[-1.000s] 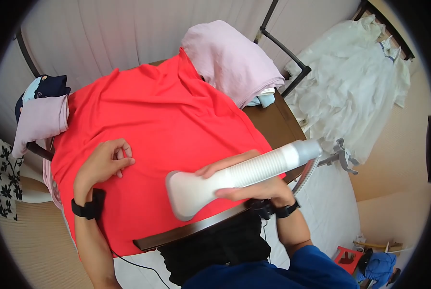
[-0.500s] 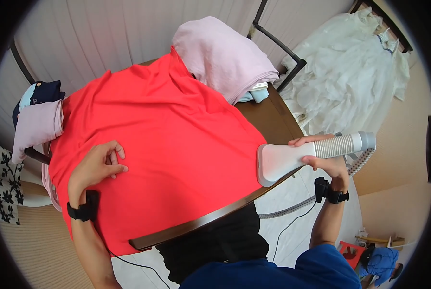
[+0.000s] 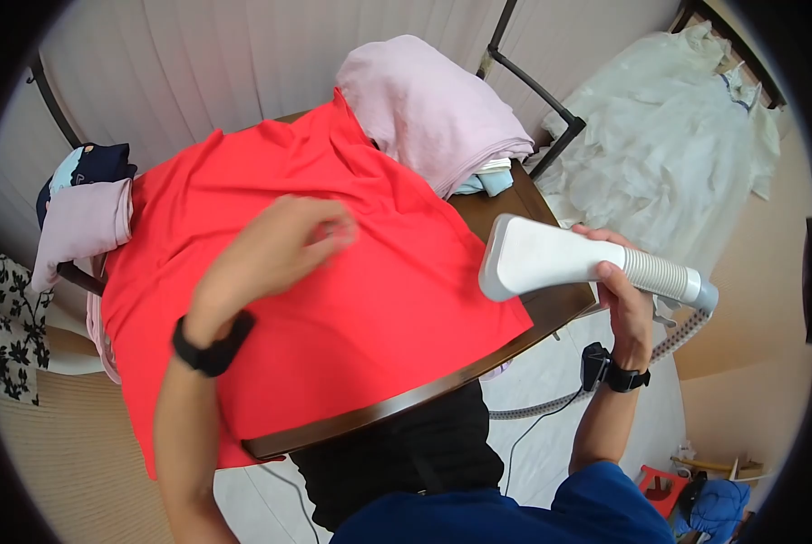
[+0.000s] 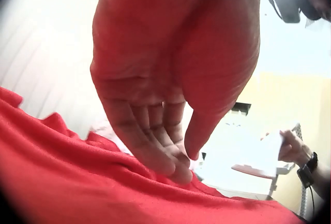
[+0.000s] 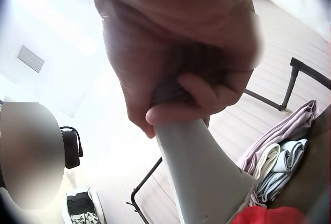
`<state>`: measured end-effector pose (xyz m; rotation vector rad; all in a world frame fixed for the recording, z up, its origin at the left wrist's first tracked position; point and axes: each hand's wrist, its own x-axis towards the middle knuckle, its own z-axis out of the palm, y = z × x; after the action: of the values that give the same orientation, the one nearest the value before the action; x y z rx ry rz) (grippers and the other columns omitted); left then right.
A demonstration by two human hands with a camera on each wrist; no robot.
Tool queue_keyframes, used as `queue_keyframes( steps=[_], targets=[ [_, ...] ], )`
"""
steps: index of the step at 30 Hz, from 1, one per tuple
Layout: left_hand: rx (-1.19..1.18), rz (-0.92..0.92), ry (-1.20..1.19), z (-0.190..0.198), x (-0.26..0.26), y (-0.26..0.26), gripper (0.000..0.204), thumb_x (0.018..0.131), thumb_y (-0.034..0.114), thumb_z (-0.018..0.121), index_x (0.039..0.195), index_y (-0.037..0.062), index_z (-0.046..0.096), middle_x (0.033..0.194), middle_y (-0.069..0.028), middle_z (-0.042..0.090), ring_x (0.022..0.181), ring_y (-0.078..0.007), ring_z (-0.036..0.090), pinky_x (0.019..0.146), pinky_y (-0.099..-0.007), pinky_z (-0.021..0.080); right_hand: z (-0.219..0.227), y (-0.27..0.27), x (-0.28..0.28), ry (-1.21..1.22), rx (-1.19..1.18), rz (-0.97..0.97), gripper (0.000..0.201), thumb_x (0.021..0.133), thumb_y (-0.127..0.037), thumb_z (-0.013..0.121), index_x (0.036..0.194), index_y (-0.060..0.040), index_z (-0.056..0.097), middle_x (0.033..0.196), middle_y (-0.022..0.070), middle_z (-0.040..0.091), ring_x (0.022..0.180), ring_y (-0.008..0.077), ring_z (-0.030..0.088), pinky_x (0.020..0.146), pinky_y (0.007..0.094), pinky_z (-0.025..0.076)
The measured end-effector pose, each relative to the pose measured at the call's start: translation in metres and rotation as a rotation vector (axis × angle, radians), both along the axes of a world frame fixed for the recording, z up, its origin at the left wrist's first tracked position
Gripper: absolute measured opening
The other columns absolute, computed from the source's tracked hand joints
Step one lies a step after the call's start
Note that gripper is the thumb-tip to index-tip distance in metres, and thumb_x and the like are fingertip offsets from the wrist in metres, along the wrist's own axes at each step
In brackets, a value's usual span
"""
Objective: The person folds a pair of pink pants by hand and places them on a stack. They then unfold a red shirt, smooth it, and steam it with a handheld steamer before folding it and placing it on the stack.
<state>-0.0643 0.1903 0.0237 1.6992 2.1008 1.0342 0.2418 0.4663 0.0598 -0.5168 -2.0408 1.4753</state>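
My right hand (image 3: 625,290) grips the ribbed neck of a white garment steamer head (image 3: 551,258), fingers on one side and thumb on the other. The steamer's broad face is tilted up over the right end of a red cloth (image 3: 333,335). In the right wrist view the fingers (image 5: 201,97) curl round the handle, with the white head (image 5: 201,172) flaring below. My left hand (image 3: 283,240), slightly blurred, hovers over the middle of the red cloth with loosely bent fingers. The left wrist view shows its palm (image 4: 176,53) with nothing held, fingertips close over the cloth.
A dark wooden table (image 3: 551,308) bears the cloth. A pink folded pile (image 3: 433,109) stands at the back, another pink folded cloth (image 3: 84,222) at the left. The steamer's hose (image 3: 678,335) loops down at the right. White dresses (image 3: 660,145) hang beyond; another person (image 3: 714,508) is at lower right.
The steamer swept right across the cloth in my right hand, then lifted and tilted at the right end. My left hand has moved rightward and farther over the cloth.
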Motion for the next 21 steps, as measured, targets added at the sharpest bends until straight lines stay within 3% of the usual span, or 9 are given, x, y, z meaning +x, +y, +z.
queue_keyframes(
  steps=[3, 6, 8, 15, 17, 19, 21],
  targets=[
    [0.122, -0.104, 0.123, -0.013, 0.019, 0.062, 0.02, 0.092, 0.005, 0.061, 0.112, 0.0023, 0.064, 0.1, -0.0158, 0.068, 0.096, -0.0306, 0.066, 0.084, -0.0408, 0.053, -0.005, -0.005, -0.003, 0.088, 0.018, -0.12, 0.044, 0.084, -0.027, 0.075, 0.119, -0.0007, 0.07, 0.122, 0.0129, 0.072, 0.058, -0.0001, 0.049, 0.047, 0.016, 0.036],
    [0.101, -0.149, 0.199, -0.032, 0.028, 0.114, 0.029, 0.091, 0.005, 0.061, 0.12, 0.0049, 0.063, 0.107, -0.0161, 0.068, 0.105, -0.0327, 0.065, 0.088, -0.0444, 0.052, -0.011, -0.005, -0.003, 0.153, 0.046, -0.21, 0.046, 0.085, -0.029, 0.074, 0.122, -0.0013, 0.069, 0.124, 0.0123, 0.071, 0.056, -0.0003, 0.046, 0.047, 0.0162, 0.033],
    [-0.053, -0.109, 0.29, -0.039, 0.036, 0.131, 0.034, 0.09, 0.008, 0.064, 0.124, 0.0057, 0.063, 0.112, -0.0173, 0.067, 0.111, -0.0337, 0.063, 0.091, -0.0455, 0.052, -0.015, -0.002, 0.002, 0.17, 0.031, -0.229, 0.048, 0.085, -0.031, 0.074, 0.123, -0.001, 0.068, 0.125, 0.0122, 0.071, 0.056, -0.0004, 0.046, 0.047, 0.0162, 0.033],
    [-0.318, -0.094, 0.272, -0.037, 0.036, 0.15, 0.025, 0.088, 0.011, 0.068, 0.112, 0.006, 0.065, 0.098, -0.017, 0.07, 0.096, -0.0368, 0.067, 0.082, -0.0471, 0.054, -0.02, 0.001, 0.018, 0.19, -0.007, -0.203, 0.055, 0.085, -0.035, 0.073, 0.125, 0.0019, 0.065, 0.127, 0.0154, 0.069, 0.062, -0.0005, 0.05, 0.045, 0.0147, 0.031],
    [-0.028, -0.015, 0.297, -0.045, 0.038, 0.151, 0.018, 0.088, 0.011, 0.067, 0.105, 0.0058, 0.064, 0.091, -0.0165, 0.07, 0.088, -0.0375, 0.068, 0.077, -0.0482, 0.053, -0.024, 0.003, 0.019, 0.208, -0.026, -0.208, 0.055, 0.085, -0.035, 0.073, 0.125, 0.0019, 0.065, 0.127, 0.0165, 0.069, 0.062, -0.0001, 0.051, 0.045, 0.0144, 0.032],
    [-0.037, -0.009, 0.256, -0.046, 0.04, 0.154, 0.017, 0.088, 0.011, 0.066, 0.105, 0.0055, 0.063, 0.092, -0.0166, 0.07, 0.089, -0.0374, 0.068, 0.077, -0.0483, 0.053, -0.027, 0.005, 0.02, 0.23, -0.042, -0.214, 0.055, 0.085, -0.034, 0.073, 0.125, 0.002, 0.064, 0.127, 0.0177, 0.068, 0.063, 0.0003, 0.053, 0.045, 0.014, 0.032],
    [-0.044, -0.002, 0.215, -0.046, 0.043, 0.155, 0.017, 0.089, 0.011, 0.066, 0.104, 0.0053, 0.062, 0.093, -0.0167, 0.069, 0.09, -0.0374, 0.067, 0.076, -0.0483, 0.053, -0.029, 0.006, 0.023, 0.215, -0.077, -0.184, 0.058, 0.087, -0.035, 0.07, 0.128, 0.0039, 0.06, 0.132, 0.0204, 0.064, 0.081, 0.0032, 0.063, 0.046, 0.0116, 0.037]
  ],
)
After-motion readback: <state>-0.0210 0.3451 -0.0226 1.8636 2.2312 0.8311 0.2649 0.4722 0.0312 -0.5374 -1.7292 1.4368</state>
